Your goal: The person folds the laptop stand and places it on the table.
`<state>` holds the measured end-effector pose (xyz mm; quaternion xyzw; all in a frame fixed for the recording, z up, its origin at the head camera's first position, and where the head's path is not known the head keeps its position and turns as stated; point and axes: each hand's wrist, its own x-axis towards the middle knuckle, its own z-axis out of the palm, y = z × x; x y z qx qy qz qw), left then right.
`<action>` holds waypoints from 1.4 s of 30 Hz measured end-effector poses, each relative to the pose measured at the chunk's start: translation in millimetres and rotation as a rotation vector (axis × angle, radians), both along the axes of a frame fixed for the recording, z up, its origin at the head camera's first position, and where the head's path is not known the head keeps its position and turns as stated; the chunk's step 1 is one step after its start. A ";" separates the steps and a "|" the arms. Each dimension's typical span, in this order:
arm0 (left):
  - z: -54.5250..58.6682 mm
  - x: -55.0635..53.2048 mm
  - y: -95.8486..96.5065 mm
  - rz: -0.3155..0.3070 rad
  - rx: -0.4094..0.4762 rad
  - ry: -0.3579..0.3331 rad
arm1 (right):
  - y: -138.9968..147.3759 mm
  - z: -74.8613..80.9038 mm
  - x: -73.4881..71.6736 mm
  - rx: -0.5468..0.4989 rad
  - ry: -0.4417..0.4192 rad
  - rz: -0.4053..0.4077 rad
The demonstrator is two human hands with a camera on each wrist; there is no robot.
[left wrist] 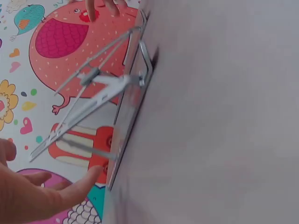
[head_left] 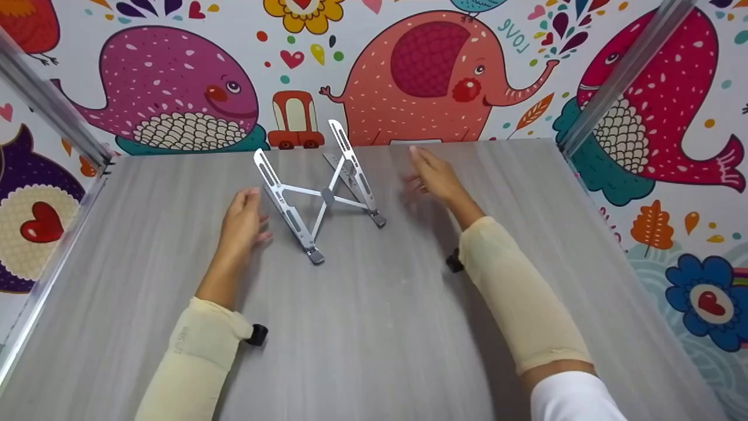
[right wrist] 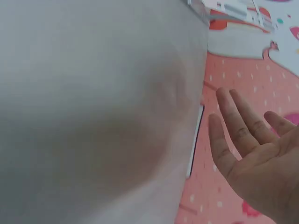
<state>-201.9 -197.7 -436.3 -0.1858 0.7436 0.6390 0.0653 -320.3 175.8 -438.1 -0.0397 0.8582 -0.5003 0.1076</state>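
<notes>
A silver folding laptop stand [head_left: 328, 196] stands unfolded on the table, its two slotted arms raised at a slant and joined by an X-shaped brace. My left hand [head_left: 241, 225] is just left of the stand, fingers loosely extended and holding nothing. In the left wrist view, the fingers of that hand [left wrist: 51, 193] appear beside the lower end of the stand [left wrist: 100, 95]. To the right of the stand, my right hand [head_left: 435, 175] is held apart from it with fingers spread. The right wrist view shows this hand [right wrist: 259, 149] with its palm bare, and part of the stand [right wrist: 233, 10] at the top.
The grey wood-grain table [head_left: 374, 327] ends at a back wall [head_left: 374, 9] printed with cartoon animals. Metal posts [head_left: 628, 76] rise at the back corners, and a metal rail [head_left: 52, 275] runs along the left edge. Each forearm wears a pale sleeve [head_left: 514, 286].
</notes>
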 end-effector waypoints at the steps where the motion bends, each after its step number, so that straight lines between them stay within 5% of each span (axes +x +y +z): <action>1: -0.9 -1.0 4.0 0.013 0.024 -0.006 | -6.2 -1.2 -2.3 -0.008 -0.007 0.009; 15: -23.4 -19.4 18.1 0.116 0.138 0.054 | -78.6 -29.6 -26.9 -0.026 0.034 0.075; 25: -30.3 -21.2 21.7 0.061 0.079 0.160 | -101.4 -45.1 -29.5 -0.393 0.001 0.072; 32: -25.0 -25.3 23.4 0.049 -0.025 0.157 | -100.0 -37.7 -29.9 -0.279 0.020 0.050; 36: -19.2 -29.8 24.7 0.023 -0.031 0.118 | -89.9 -33.3 -26.7 -0.152 0.039 0.057; 42: -13.6 -38.9 35.5 -0.026 -0.055 0.082 | -64.7 -28.1 -16.9 -0.107 0.038 0.047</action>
